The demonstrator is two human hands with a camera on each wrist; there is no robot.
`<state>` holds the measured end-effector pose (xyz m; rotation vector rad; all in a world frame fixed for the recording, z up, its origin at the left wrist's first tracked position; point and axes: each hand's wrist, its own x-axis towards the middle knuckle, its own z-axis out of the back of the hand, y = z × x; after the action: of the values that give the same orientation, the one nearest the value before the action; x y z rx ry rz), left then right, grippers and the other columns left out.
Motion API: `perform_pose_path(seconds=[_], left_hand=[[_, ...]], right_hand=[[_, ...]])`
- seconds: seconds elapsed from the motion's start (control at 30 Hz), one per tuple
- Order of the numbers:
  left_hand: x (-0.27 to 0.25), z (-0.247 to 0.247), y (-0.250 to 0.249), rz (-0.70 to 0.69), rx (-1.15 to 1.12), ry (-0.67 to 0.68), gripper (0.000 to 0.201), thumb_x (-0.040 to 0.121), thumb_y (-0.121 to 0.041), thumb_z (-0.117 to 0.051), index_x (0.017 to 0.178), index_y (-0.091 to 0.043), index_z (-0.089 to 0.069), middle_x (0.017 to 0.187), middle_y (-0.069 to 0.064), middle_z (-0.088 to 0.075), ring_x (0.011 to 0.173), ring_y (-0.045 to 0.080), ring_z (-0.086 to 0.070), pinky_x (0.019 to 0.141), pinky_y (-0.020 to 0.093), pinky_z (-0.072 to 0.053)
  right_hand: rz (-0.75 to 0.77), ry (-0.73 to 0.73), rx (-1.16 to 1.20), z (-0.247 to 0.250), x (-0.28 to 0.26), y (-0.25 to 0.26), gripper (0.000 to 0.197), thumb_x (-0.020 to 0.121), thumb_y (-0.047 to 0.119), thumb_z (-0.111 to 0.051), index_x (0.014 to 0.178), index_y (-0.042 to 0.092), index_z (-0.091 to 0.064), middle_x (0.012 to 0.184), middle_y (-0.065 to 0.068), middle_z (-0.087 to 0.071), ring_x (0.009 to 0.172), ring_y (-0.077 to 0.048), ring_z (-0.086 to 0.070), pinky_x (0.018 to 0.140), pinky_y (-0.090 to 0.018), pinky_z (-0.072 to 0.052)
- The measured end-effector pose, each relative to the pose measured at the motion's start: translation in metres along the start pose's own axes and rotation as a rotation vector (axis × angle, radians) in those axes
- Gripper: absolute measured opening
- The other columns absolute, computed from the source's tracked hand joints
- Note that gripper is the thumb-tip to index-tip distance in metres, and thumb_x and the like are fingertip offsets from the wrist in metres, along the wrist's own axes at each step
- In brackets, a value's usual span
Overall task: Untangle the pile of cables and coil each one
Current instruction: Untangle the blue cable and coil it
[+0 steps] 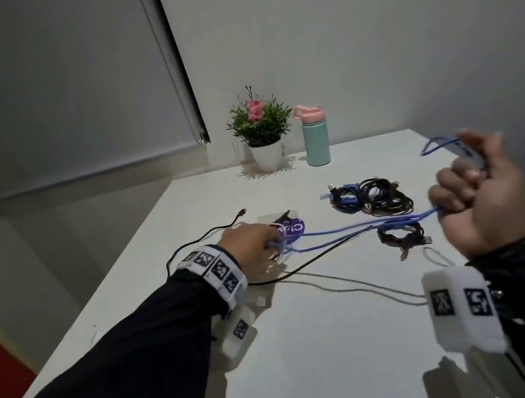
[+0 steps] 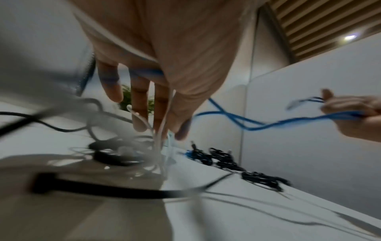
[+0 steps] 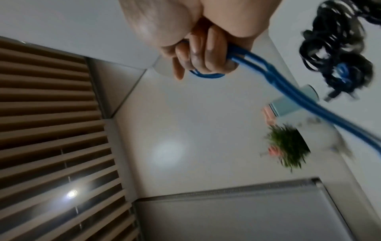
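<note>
A blue cable (image 1: 346,230) stretches taut, doubled, above the white table (image 1: 316,363) between my two hands. My right hand (image 1: 468,192) is raised at the right and grips it in a fist (image 3: 198,55), with a short loop sticking out beyond the knuckles. My left hand (image 1: 257,238) is down on the tangle at mid-table. In the left wrist view its fingers (image 2: 140,117) point straight down, and the blue cable (image 2: 257,127) passes between thumb and fingers. White strands run across the palm. A loose black cable (image 1: 300,267) and a white cable (image 1: 366,285) trail across the table.
Coiled dark cables (image 1: 375,199) lie grouped at the back right, with a smaller coil (image 1: 399,235) nearer. A purple printed packet (image 1: 294,228) lies by my left hand. A potted plant (image 1: 259,126) and a teal bottle (image 1: 315,138) stand at the far edge by the wall.
</note>
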<state>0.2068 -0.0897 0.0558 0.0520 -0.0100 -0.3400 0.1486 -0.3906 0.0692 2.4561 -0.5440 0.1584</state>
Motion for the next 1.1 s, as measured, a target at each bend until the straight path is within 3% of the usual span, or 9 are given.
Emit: perform_pose_path(seconds=[0.1,0.2,0.3,0.47,0.63,0.77,0.87,0.97,1.1], left_hand=[[0.003,-0.002,0.038,0.176,-0.243,-0.094,0.014,0.101,-0.028,-0.054,0.097,-0.031,-0.067,0.102,-0.006,-0.073,0.101,0.018,-0.065,0.098,0.036,-0.046],[0.003,0.010,0.046,0.185,-0.870,-0.294,0.026,0.106,-0.026,-0.048,0.092,-0.022,-0.069,0.085,-0.001,-0.074,0.085,0.011,-0.068,0.089,0.036,-0.048],[0.003,0.030,0.036,0.212,-1.162,-0.554,0.037,0.108,-0.028,-0.040,0.087,-0.020,-0.070,0.074,-0.001,-0.070,0.073,0.008,-0.067,0.081,0.031,-0.043],[-0.007,0.057,0.019,0.073,-1.047,-0.804,0.042,0.106,-0.044,-0.040,0.085,-0.018,-0.067,0.056,-0.005,-0.047,0.052,0.013,-0.042,0.055,0.031,-0.041],[-0.021,0.065,0.010,0.027,-0.895,-0.821,0.028,0.102,-0.035,-0.054,0.083,-0.015,-0.062,0.066,-0.017,-0.055,0.061,0.001,-0.046,0.060,0.021,-0.038],[-0.038,0.077,0.012,-0.013,-1.268,-0.707,0.006,0.088,-0.022,-0.052,0.085,-0.022,-0.058,0.062,-0.016,-0.047,0.054,0.005,-0.038,0.050,0.021,-0.036],[-0.051,0.096,0.024,-0.070,-1.519,-0.784,0.013,0.095,-0.019,-0.048,0.086,-0.022,-0.057,0.059,-0.014,-0.040,0.049,0.004,-0.030,0.042,0.018,-0.028],[-0.055,0.104,0.034,-0.146,-1.390,-0.946,0.014,0.103,-0.017,-0.049,0.093,-0.025,-0.056,0.059,-0.014,-0.044,0.049,0.004,-0.032,0.044,0.021,-0.026],[-0.056,0.097,0.027,-0.262,-1.024,-1.007,0.012,0.101,-0.016,-0.057,0.097,-0.026,-0.062,0.080,0.006,-0.064,0.063,0.017,-0.053,0.059,0.026,-0.043]], right_hand=[[0.066,-0.102,-0.080,0.016,0.014,0.012,0.028,0.101,0.042,-0.043,0.091,0.023,-0.061,0.055,0.009,-0.030,0.043,-0.007,-0.020,0.038,-0.020,-0.017],[0.014,-0.054,-0.310,0.019,0.017,0.000,0.024,0.102,0.032,-0.044,0.089,0.020,-0.059,0.056,0.007,-0.034,0.043,-0.007,-0.024,0.038,-0.019,-0.021],[-0.075,0.032,-0.628,0.014,0.009,-0.025,0.021,0.100,0.019,-0.044,0.085,0.014,-0.057,0.061,0.000,-0.045,0.049,-0.012,-0.038,0.044,-0.022,-0.034],[0.007,0.108,-1.489,0.020,0.003,-0.029,0.021,0.090,0.039,-0.058,0.084,0.020,-0.054,0.080,-0.002,-0.068,0.078,-0.024,-0.067,0.074,-0.040,-0.053],[0.056,0.166,-1.915,0.009,0.011,-0.023,0.047,0.083,0.055,-0.063,0.108,0.020,-0.041,0.086,0.003,-0.062,0.080,-0.023,-0.063,0.063,-0.034,-0.043],[0.267,0.319,-1.855,0.002,0.034,-0.016,0.040,0.097,0.047,-0.049,0.124,0.018,-0.054,0.109,-0.006,-0.053,0.095,-0.023,-0.055,0.086,-0.040,-0.044],[0.045,0.323,-1.278,0.004,0.051,-0.010,0.025,0.102,0.029,-0.049,0.109,0.014,-0.068,0.082,-0.003,-0.054,0.070,-0.019,-0.055,0.064,-0.032,-0.050],[-0.229,0.222,-0.848,0.010,0.056,-0.012,0.014,0.091,0.024,-0.063,0.096,0.011,-0.063,0.069,-0.003,-0.054,0.053,-0.013,-0.055,0.047,-0.019,-0.050],[-0.272,0.203,-1.237,0.018,0.067,-0.022,0.047,0.069,0.039,-0.084,0.092,0.014,-0.050,0.079,-0.013,-0.060,0.055,-0.019,-0.060,0.055,-0.032,-0.056]])
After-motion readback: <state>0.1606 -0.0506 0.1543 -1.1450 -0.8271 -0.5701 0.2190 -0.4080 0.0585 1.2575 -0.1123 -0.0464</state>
